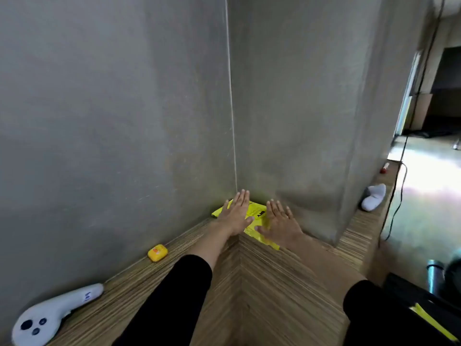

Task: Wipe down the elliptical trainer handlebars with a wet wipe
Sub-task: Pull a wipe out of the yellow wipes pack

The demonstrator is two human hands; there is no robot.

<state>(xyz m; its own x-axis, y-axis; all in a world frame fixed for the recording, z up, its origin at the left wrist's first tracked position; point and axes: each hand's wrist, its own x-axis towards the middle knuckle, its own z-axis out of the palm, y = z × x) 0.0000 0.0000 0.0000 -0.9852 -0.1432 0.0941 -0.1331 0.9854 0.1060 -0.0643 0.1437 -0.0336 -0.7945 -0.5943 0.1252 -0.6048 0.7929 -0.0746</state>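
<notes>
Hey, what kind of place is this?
Likely an indoor room corner, perhaps a home gym: bare grey concrete walls, a striped wooden ledge, and part of a black machine at lower right.

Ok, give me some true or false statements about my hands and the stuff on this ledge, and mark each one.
1. The left hand and right hand are spread, fingers straight, over the yellow packet. True.
2. The packet lies in the far corner of the ledge. True.
3. The small yellow case sits right of the packet. False: it sits to the left, against the left wall.
4. The left hand holds the white controller. False: the controller lies on the ledge at the lower left, with no hand on it.
</notes>
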